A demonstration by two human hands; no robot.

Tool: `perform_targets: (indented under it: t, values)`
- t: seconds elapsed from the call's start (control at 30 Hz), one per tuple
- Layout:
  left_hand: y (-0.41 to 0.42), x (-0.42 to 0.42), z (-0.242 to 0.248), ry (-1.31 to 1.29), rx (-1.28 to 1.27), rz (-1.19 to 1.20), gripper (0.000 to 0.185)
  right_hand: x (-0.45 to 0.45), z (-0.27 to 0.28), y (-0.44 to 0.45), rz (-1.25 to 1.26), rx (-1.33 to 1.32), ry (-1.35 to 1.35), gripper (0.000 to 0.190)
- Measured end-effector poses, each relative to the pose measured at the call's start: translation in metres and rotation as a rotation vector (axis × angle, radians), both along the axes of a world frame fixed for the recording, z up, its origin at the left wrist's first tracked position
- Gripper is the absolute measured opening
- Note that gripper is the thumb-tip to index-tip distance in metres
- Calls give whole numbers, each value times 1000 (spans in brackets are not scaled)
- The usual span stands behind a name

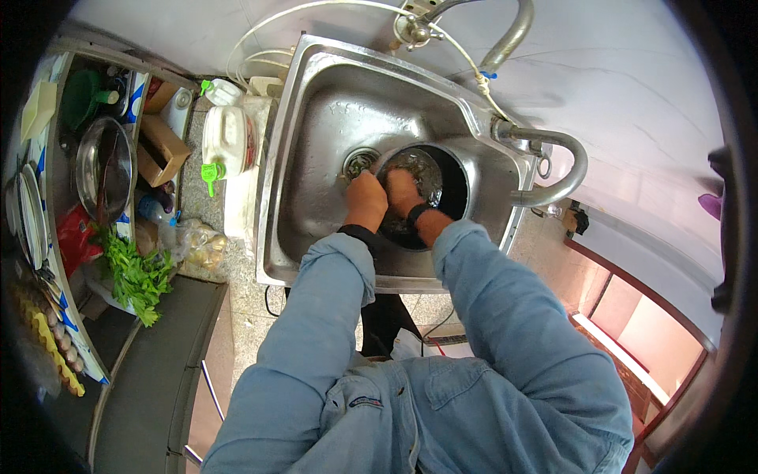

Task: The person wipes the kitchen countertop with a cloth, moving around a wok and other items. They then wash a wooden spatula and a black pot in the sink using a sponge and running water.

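Observation:
A stainless steel sink [323,118] lies before me with a round dark pot [455,178] inside it, holding some water. My left hand [366,198] is closed over the pot's left rim, close to the sink drain [359,163], where small bits of debris lie. Down inside the pot is my right hand [404,188], its fingers blurred and partly hidden at the water; whether it holds anything cannot be told. A curved metal faucet [577,160] reaches over the sink's right edge.
Left of the sink stand a white jug with a green cap [225,139] and a smaller white bottle [222,92]. Farther left, shelves carry a metal bowl [89,172], leafy greens [139,275] and a cardboard box [169,148]. A second tap [414,32] is on the wall.

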State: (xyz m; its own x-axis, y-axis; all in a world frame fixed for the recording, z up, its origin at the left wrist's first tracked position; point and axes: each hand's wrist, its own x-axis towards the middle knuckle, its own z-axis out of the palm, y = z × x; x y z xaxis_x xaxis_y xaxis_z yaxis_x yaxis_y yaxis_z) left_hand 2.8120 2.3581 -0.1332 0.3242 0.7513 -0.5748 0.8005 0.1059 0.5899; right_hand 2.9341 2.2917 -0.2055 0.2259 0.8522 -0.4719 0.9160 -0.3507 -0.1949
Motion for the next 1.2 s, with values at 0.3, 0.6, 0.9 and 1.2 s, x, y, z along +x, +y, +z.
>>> perform_targets:
  t: [0.3,0.6,0.9,1.2]
  values:
    - [12,-4,10,57,-95,-73,19,15,17,11,-50,-19,12,11]
    - [18,-9,-20,7,-280,-89,46,22,73,30,-42,-380,327,44]
    - [33,-4,20,-15,-259,-227,59,60,190,-69,-349,-258,397,49]
    - [52,5,133,20,440,-524,68,32,212,-95,-326,-96,456,54]
